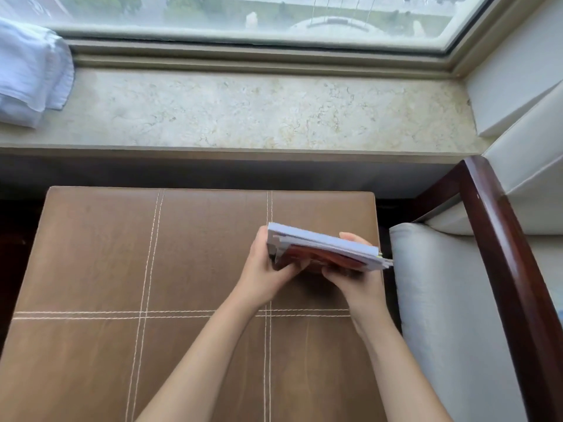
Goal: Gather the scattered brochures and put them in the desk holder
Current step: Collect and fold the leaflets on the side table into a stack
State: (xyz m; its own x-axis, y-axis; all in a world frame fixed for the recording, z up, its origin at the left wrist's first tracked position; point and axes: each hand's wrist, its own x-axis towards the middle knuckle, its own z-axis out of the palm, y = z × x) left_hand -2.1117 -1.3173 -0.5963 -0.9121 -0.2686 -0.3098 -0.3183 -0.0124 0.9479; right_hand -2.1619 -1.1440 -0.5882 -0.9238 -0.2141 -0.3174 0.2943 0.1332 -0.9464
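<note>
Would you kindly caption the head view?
Both hands, left and right, hold a brochure stack above a brown ottoman.

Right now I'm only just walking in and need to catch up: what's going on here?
A person holds a stack of brochures in both hands, left hand and right hand, above a brown leather ottoman. The stack looks gathered, edges not quite even. No desk holder is in view.
</note>
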